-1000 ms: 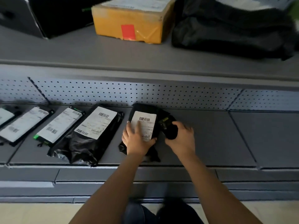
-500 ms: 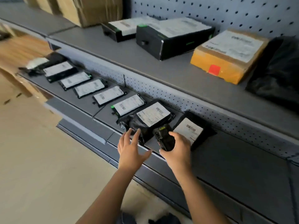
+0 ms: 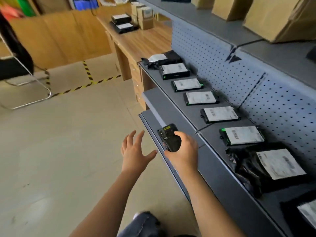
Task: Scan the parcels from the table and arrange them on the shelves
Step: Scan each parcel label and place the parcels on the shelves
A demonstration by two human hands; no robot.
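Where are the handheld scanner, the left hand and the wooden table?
handheld scanner (image 3: 166, 137), head view, on its black body.
left hand (image 3: 135, 153), head view, on the back of the hand.
wooden table (image 3: 145, 41), head view, on its bare top.

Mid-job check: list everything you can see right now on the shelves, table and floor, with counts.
flat parcels: five, black with white labels, in a row on the lower shelf
bagged parcels: two, black with white labels, one at each end of that row; a further parcel is cut off at bottom right
table parcels: two, black with white labels, on the wooden table
small boxes: several, brown, beside them
large boxes: at least three, brown, upper shelf
chair: one, black, far left
floor tape: yellow and black
scanner: one, black, in the right hand
left hand: open, empty, over the floor
right hand: holds the scanner at the shelf front
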